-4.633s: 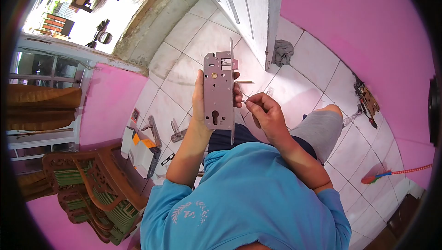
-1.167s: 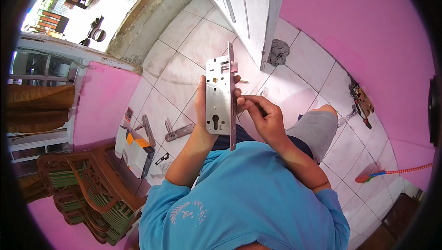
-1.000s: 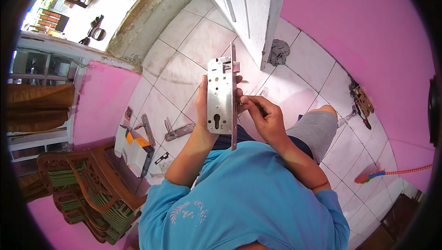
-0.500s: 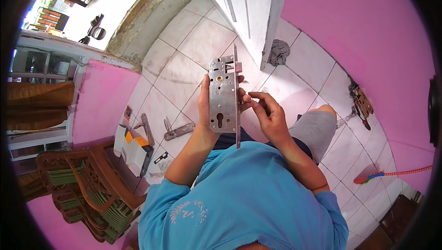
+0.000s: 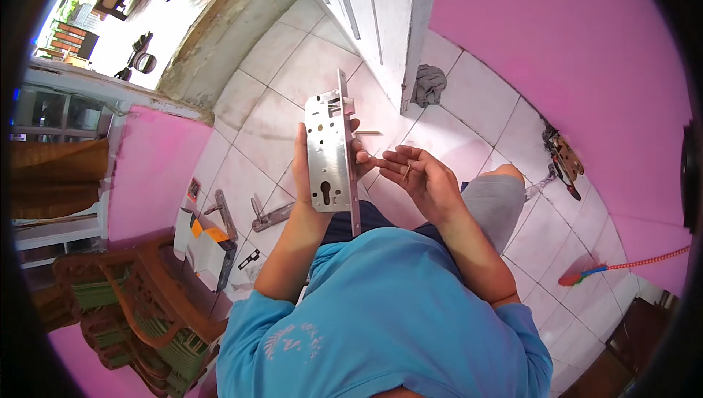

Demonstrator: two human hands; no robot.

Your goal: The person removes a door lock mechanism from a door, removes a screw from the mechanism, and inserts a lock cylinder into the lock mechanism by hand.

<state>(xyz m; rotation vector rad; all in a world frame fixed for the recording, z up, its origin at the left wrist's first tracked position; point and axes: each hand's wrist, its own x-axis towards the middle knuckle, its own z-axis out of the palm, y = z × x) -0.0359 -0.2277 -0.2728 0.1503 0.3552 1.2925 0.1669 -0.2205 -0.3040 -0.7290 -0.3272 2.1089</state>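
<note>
My left hand is closed around a silver mortise lock case, held upright in front of my chest. Its long faceplate faces right, with the latch bolt sticking out near the top and a keyhole-shaped cylinder opening low on the case. Just right of the faceplate is my right hand, palm partly up and fingers extended towards the lock. A small thin piece like a screw rests across its fingers, seemingly kept there by the thumb. Its exact kind is hard to make out.
A white door stands ajar ahead, a grey cloth at its foot. Door handles on plates, a strike plate and an opened box lie left, near a wooden chair. Tools lie by the pink wall.
The lock has shifted left in view and turned slightly. My right hand has gone from a pinch at the faceplate to extended fingers, its palm turned up, showing the small thin piece.
</note>
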